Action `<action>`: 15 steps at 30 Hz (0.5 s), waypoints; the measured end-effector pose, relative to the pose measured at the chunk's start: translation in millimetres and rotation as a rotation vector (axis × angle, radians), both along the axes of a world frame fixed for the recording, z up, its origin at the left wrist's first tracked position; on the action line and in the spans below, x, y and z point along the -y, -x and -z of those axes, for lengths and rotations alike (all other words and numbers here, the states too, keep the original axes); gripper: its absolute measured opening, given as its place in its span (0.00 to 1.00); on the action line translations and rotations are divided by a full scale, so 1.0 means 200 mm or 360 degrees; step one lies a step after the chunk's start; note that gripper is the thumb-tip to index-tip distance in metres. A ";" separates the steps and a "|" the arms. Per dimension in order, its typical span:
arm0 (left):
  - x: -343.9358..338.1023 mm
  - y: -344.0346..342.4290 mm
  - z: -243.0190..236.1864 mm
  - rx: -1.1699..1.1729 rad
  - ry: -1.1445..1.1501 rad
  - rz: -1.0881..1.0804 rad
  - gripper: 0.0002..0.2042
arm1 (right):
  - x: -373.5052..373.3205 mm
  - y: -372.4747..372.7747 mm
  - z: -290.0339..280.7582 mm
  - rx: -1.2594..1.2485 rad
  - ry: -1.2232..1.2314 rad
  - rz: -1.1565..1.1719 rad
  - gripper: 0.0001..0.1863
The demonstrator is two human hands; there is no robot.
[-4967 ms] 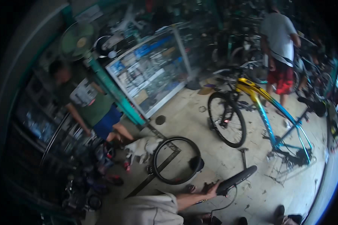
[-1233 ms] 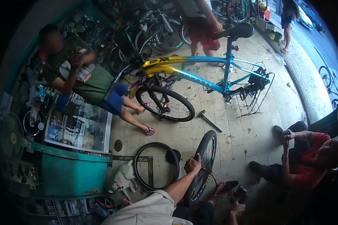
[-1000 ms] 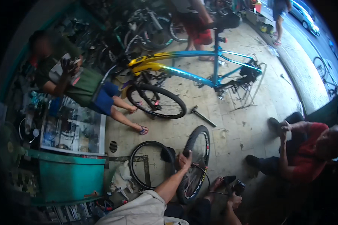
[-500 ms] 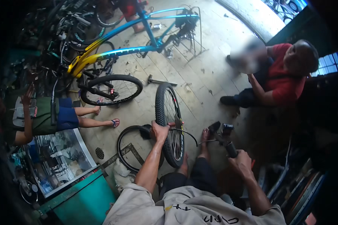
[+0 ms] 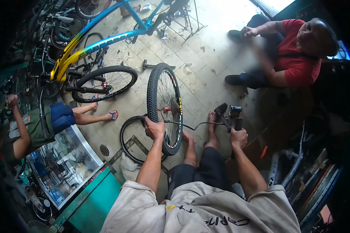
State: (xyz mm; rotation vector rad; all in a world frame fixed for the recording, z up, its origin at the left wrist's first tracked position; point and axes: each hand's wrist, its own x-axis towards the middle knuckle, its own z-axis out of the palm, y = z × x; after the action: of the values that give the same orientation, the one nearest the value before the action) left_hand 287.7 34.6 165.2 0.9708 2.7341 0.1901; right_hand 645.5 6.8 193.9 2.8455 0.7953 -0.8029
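My left hand (image 5: 154, 129) is closed on the knobby tyre of a bicycle wheel (image 5: 153, 87), which stands upright on the floor before me. The wheel has a red hub and a rear cassette. My right hand (image 5: 238, 138) is wrapped round the black handle of a bicycle pump (image 5: 226, 121). Close by, the pump's gauge (image 5: 235, 110) sits beside its dark foot plate, near my bare foot. A thin black hose (image 5: 196, 127) runs from the pump to the wheel near my left hand; its joint at the valve is hidden.
A loose tyre (image 5: 124, 143) lies left of the wheel, by a whitish cloth (image 5: 129, 166). A hammer-like tool (image 5: 158, 66) lies beyond. A blue-yellow bicycle frame (image 5: 116, 37) stands far left, near a standing person (image 5: 35, 126). Someone in red (image 5: 297, 58) squats right. Rims (image 5: 317, 190) lean at lower right.
The view has shifted, so the scene sits higher in the picture. My right hand has come nearer the pump's gauge. My left hand keeps its grip on the tyre. The squatting person's arms have moved.
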 end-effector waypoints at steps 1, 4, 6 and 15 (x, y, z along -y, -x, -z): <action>-0.01 -0.01 -0.01 -0.0021 0.0004 0.0011 0.24 | -0.02 0.01 0.04 0.0002 0.0022 0.0068 0.25; -0.05 0.00 -0.02 -0.0028 0.0035 -0.0014 0.25 | -0.05 0.04 0.17 0.0095 0.0055 0.0214 0.26; -0.08 0.02 -0.02 -0.0018 0.0086 -0.0031 0.26 | -0.07 0.04 0.26 0.0125 0.0069 0.0269 0.26; -0.06 0.18 0.00 0.0043 -0.0016 0.0118 0.27 | -0.07 -0.04 0.15 -0.0321 0.0077 -0.0071 0.25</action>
State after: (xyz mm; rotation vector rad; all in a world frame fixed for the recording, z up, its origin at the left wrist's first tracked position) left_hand 251.4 46.9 165.1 1.0627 2.6700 0.2023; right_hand 652.7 20.2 164.2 2.7249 0.8458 -1.0998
